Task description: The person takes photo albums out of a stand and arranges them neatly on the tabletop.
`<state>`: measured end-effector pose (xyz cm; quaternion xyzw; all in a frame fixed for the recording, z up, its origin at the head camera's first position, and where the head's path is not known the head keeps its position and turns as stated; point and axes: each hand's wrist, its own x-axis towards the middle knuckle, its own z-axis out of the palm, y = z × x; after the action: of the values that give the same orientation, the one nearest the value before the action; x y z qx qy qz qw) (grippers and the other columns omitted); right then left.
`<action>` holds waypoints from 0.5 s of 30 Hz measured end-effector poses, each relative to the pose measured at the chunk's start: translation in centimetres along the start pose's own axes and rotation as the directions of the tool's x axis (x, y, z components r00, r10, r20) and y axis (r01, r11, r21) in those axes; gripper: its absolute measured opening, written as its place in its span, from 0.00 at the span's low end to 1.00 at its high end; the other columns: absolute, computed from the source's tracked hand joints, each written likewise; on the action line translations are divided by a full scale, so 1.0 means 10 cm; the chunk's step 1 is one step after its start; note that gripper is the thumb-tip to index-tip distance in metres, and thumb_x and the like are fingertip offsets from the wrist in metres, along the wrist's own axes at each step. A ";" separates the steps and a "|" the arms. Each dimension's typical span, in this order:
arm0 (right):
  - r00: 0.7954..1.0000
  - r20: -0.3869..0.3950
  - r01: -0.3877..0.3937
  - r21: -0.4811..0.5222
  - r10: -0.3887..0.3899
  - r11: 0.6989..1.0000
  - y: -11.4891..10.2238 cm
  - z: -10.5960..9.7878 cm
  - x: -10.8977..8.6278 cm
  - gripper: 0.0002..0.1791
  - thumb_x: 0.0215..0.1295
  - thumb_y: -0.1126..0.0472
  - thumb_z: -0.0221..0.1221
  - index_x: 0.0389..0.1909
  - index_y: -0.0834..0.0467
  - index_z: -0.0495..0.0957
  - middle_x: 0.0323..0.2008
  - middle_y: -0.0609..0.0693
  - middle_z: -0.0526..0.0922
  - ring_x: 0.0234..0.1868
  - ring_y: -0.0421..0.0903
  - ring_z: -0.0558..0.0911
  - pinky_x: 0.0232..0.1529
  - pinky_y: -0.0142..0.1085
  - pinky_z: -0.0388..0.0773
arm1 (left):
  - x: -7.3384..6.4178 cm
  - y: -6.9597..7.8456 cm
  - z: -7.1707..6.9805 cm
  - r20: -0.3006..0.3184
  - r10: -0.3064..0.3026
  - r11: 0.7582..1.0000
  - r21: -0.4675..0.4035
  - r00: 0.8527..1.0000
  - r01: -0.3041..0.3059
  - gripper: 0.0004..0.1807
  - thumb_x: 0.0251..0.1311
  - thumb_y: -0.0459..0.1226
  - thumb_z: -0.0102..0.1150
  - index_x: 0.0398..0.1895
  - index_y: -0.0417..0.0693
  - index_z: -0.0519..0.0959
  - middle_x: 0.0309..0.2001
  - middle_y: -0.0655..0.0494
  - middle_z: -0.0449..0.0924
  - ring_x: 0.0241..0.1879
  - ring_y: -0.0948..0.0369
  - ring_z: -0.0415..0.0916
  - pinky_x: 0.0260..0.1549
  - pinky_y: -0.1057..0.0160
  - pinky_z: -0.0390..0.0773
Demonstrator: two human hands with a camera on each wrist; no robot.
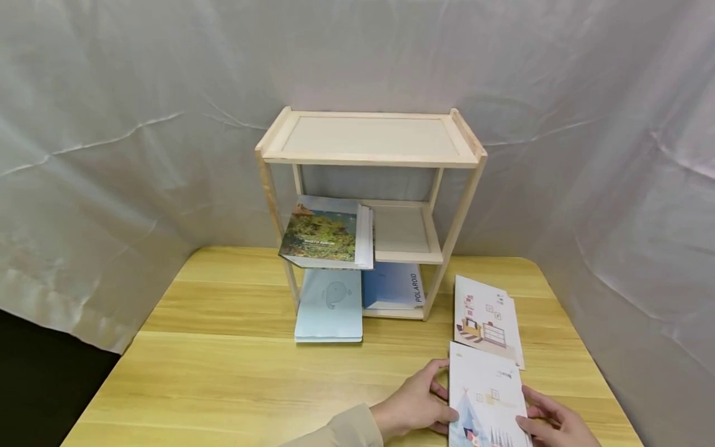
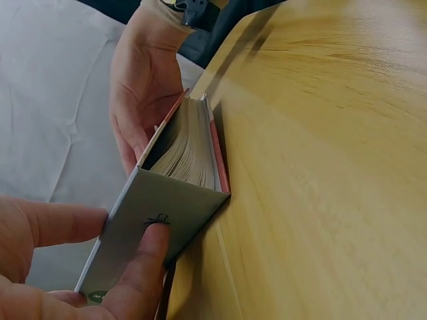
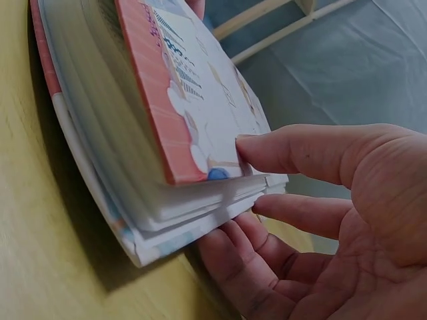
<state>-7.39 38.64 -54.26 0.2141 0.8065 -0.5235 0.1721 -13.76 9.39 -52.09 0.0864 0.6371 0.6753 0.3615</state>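
A thick white photo album (image 1: 485,385) with a tent drawing on its cover lies at the front right of the table, its near end cut off by the head view's lower edge. My left hand (image 1: 410,402) grips the spine side; in the left wrist view the thumb presses the white spine (image 2: 133,230). On the opposite side, my right hand (image 1: 558,422) pinches the page edge. The right wrist view has its thumb on the cover (image 3: 207,100) and its fingers at the lower cover. Just beyond lies a second white album (image 1: 486,320) with a room drawing, partly overlapped.
A three-tier wooden shelf (image 1: 368,136) stands at the back. Its middle tier holds a garden-print photo album (image 1: 324,236), sticking out in front. On the bottom tier are a pale blue whale album (image 1: 329,304) and a blue Polaroid album (image 1: 393,285). Grey cloth (image 1: 614,155) surrounds the table.
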 end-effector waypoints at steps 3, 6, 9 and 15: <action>1.000 -0.014 -0.014 -0.005 0.014 1.000 0.04 -0.04 -0.01 0.49 0.72 0.54 0.69 0.82 0.71 0.53 0.47 0.53 0.81 0.42 0.45 0.79 0.39 0.37 0.85 | 0.02 0.00 0.05 0.000 -0.002 1.000 -0.002 1.000 0.002 0.50 0.56 0.14 0.67 0.78 0.63 0.69 0.44 0.46 0.75 0.34 0.55 0.82 0.33 0.51 0.93; 0.999 -0.022 -0.030 -0.021 0.029 0.999 0.02 -0.05 0.00 0.50 0.71 0.53 0.71 0.82 0.71 0.55 0.48 0.54 0.80 0.44 0.47 0.78 0.39 0.37 0.85 | 0.03 0.01 0.06 0.001 -0.003 1.000 -0.013 1.000 0.003 0.50 0.57 0.14 0.67 0.78 0.62 0.68 0.44 0.46 0.74 0.33 0.55 0.83 0.33 0.51 0.93; 0.999 -0.014 -0.038 -0.047 0.037 0.998 -0.01 -0.07 0.01 0.51 0.70 0.52 0.71 0.81 0.70 0.55 0.47 0.54 0.80 0.45 0.48 0.77 0.38 0.36 0.84 | 0.04 0.01 0.06 0.005 -0.001 1.000 -0.024 1.000 0.001 0.49 0.56 0.14 0.66 0.76 0.62 0.68 0.44 0.45 0.74 0.33 0.55 0.83 0.34 0.50 0.93; 1.000 0.011 -0.005 -0.146 0.007 0.989 -0.05 -0.13 0.03 0.51 0.70 0.47 0.71 0.80 0.71 0.58 0.48 0.51 0.82 0.44 0.45 0.77 0.38 0.31 0.80 | 0.07 0.01 0.07 0.005 0.007 0.999 -0.038 1.000 -0.007 0.49 0.55 0.13 0.66 0.75 0.63 0.69 0.44 0.45 0.74 0.33 0.54 0.83 0.33 0.50 0.93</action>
<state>-7.99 39.73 -53.48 0.2003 0.8412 -0.4636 0.1934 -13.93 10.38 -52.16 0.0833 0.6230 0.6882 0.3624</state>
